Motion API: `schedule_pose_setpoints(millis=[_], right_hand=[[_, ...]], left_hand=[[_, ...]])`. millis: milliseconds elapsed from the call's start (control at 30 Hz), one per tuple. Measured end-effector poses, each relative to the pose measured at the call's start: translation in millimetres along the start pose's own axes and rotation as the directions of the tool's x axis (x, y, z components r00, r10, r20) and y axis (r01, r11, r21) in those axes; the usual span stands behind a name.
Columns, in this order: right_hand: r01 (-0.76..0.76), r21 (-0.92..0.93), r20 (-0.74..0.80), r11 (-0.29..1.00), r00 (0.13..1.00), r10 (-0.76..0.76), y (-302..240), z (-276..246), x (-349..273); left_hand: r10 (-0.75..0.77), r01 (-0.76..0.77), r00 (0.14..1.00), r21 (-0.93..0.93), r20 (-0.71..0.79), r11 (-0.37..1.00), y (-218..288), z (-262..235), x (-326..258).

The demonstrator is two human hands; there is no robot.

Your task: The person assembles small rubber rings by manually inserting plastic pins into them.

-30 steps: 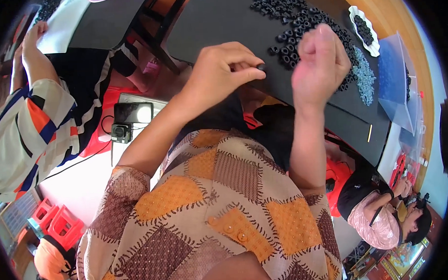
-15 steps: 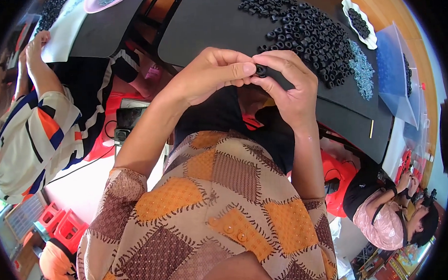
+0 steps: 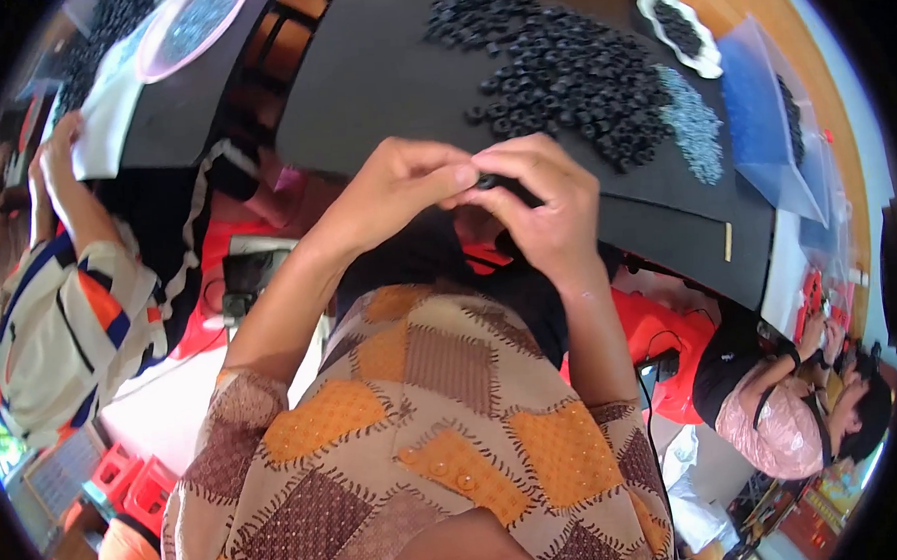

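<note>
A black ring (image 3: 485, 181) sits at the meeting fingertips of a worker's hands, held in front of the body over the near edge of a dark surface (image 3: 360, 79). The right hand (image 3: 553, 203) has it lightly between thumb and forefinger, the two slightly bowed; the left hand (image 3: 397, 197) is pinched almost closed at its side, its own hold hidden from view. A second ago the right hand was up over the pile (image 3: 580, 89); now it has joined the left, making the handling two-handed.

The count: one ring in hand; one pile of black pieces, too many to number; beside it, one heap of pale blue bits (image 3: 695, 129); one white dish (image 3: 707, 65) of dark pieces; one thin stick (image 3: 728, 243). Three co-workers are nearby.
</note>
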State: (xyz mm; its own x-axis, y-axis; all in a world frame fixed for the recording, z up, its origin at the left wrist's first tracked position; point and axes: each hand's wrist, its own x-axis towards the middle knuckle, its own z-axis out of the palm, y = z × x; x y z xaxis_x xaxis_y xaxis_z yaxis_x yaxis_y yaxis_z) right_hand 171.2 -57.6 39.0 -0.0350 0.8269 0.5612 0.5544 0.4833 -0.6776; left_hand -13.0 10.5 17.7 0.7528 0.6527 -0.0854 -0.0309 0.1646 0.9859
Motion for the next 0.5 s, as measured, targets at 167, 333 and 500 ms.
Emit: schedule_pose_setpoints(millis=[167,333,500], right_hand=[[-0.238,0.134,0.175,0.962,0.961,0.213,-3,-18,-1],[-0.336,-0.196,-0.094,0.921,0.942,0.323,12,-113,31],[-0.369,-0.355,-0.68,0.859,0.733,0.033,76,-263,70]], left_hand=[[-0.053,0.051,0.998,0.091,0.016,0.994,7,4,0],[-0.024,0.028,0.996,0.043,-0.09,0.999,6,-8,2],[0.045,-0.044,0.991,0.008,-0.123,0.999,1,-4,14]])
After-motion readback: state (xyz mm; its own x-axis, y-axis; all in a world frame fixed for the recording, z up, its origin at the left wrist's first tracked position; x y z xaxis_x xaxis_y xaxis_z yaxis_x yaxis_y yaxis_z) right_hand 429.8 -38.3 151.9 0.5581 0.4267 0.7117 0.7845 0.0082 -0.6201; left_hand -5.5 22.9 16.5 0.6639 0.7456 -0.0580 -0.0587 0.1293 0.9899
